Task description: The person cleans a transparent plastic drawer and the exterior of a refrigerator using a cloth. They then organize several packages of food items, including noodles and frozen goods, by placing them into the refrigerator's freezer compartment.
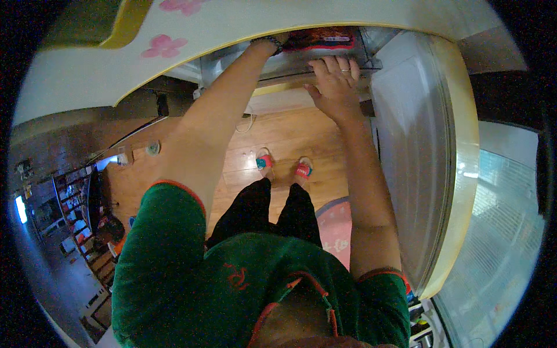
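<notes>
A clear plastic drawer is pulled partly out of a white fridge with yellow trim. My left hand reaches into it, a dark beaded bracelet at the wrist; the fridge's upper edge hides its fingers. Beside that hand, a dark package with a red edge lies in the drawer, partly covered by the fridge edge. My right hand, wearing a ring, rests at the drawer's front rim with fingers stretched over it and thumb apart.
The fridge door stands open along my right side. Above the drawer, the white fridge front carries pink flower prints. A pink mat lies on the wooden floor near my feet. Shelving with mixed items stands at the left.
</notes>
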